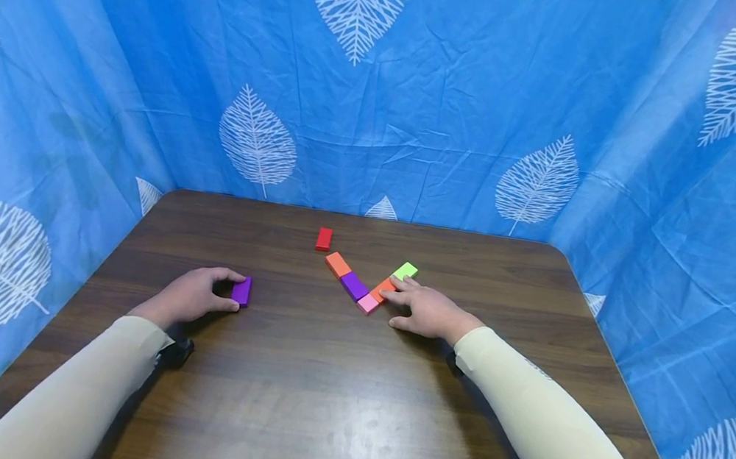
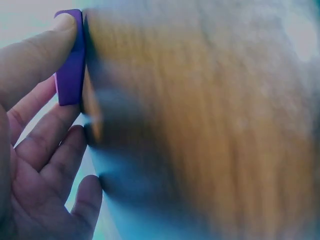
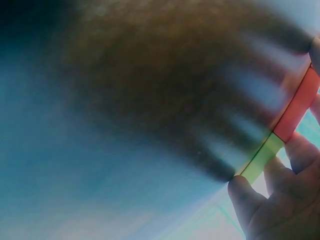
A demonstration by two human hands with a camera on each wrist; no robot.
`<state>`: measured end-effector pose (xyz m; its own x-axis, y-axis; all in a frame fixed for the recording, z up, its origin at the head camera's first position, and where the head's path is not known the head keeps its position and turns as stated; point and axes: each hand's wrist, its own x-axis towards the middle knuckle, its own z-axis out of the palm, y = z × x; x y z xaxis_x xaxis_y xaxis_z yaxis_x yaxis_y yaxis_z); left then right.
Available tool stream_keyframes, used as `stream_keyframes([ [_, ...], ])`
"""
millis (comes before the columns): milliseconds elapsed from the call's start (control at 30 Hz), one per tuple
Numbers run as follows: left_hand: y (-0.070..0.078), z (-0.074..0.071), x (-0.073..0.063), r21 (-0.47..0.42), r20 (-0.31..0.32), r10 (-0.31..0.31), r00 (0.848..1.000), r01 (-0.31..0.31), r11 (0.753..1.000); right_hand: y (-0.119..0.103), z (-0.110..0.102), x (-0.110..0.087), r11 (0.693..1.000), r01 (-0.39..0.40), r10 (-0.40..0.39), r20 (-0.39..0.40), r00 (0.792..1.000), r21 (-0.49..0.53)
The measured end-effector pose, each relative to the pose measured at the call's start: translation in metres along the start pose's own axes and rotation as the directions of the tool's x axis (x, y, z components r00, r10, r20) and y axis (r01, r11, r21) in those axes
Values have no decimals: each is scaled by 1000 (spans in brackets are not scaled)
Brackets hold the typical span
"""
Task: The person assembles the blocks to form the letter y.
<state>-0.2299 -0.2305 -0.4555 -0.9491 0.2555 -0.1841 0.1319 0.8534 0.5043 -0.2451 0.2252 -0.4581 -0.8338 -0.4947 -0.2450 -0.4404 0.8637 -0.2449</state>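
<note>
At the left of the table, my left hand [image 1: 191,295] pinches a purple block [image 1: 241,291] by its ends, between thumb and fingertips. The left wrist view shows the thumb on one end of this purple block [image 2: 71,67]. Right of centre, several blocks lie end to end in a V: orange [image 1: 338,264], purple [image 1: 354,286], pink [image 1: 367,303], orange [image 1: 383,291] and light green [image 1: 405,271]. My right hand [image 1: 429,312] rests by the V's right arm, extended fingertips touching the orange and green blocks. Its thumb lies apart on the table side.
A lone red block [image 1: 323,238] lies behind the V, near the far edge. The brown wooden table [image 1: 300,385] has blue cloth with white leaf prints [image 1: 407,100] hanging around its back and sides.
</note>
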Motion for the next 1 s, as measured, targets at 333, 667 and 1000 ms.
stream_keyframes([
  [333,-1,2,1,5,-9,2,1000,-2,1000,0,1,-1,1000,1,-1,-8,1000,3],
  [667,-2,3,0,-4,-12,5,1000,-5,1000,-1,0,-2,1000,3,-3,-8,1000,8],
  [1000,-3,4,1,-7,-11,-2,1000,2,1000,0,1,-1,1000,3,-3,-8,1000,0],
])
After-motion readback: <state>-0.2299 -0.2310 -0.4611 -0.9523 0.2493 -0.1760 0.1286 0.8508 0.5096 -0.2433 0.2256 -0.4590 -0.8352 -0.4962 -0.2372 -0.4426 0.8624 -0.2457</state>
